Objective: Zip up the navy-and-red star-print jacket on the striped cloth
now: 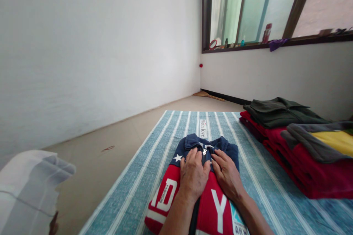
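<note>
Red jacket (206, 194) — bottom out of frame

Both hands (193, 173) (227, 173) are resting on a red-and-navy jacket (207, 196); right of it, folded clothes (300, 154) are lying on striped cloth (132, 187).

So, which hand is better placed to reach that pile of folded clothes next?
Probably the right hand: it rests on the side of the jacket nearer the folded clothes, while the left hand rests on the farther side.
</note>
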A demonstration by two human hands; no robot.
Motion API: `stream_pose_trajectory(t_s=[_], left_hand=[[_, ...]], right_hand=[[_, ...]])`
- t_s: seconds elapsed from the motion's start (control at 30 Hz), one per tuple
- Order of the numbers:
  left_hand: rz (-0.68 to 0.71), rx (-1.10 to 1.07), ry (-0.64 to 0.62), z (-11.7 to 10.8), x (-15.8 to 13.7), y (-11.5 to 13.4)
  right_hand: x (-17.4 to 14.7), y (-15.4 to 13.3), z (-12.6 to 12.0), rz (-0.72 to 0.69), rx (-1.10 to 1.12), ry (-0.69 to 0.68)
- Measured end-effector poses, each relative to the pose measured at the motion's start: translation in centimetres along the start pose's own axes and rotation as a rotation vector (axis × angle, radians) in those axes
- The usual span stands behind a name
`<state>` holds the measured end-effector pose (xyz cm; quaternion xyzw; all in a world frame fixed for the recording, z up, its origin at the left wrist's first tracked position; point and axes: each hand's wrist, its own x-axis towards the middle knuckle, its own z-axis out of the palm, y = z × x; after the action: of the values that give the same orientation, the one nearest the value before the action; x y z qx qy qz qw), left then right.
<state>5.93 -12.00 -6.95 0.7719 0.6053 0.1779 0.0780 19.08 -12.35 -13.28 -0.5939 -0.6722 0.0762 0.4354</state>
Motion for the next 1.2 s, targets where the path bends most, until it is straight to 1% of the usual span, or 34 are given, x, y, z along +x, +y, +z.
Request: stream_pose_trajectory(t_s=[0.17, 0.37, 0.73, 1.07, 1.2], left_hand=[[-0.001, -0.003, 0.001, -0.04, 0.08, 0.00], [0.002, -0.003, 0.004, -0.14, 0.09, 0.09], [0.001, -0.006, 0.012, 0.05, 0.00, -0.01], [0.011, -0.001, 0.025, 0.12, 0.05, -0.05], [-0.001, -0.003, 0.012, -0.01, 0.01, 0.06]], right_hand=[[-0.06, -0.11, -0.13, 0.004, -0.003, -0.011], [-0.11, -0.10, -0.04, 0.000, 0.006, 0.014], [-0.08, -0.19, -0.16, 0.005, 0.010, -0.011], [-0.12, -0.12, -0.04, 0.011, 0.006, 0.011], [-0.07, -0.11, -0.06, 0.007, 0.006, 0.005]])
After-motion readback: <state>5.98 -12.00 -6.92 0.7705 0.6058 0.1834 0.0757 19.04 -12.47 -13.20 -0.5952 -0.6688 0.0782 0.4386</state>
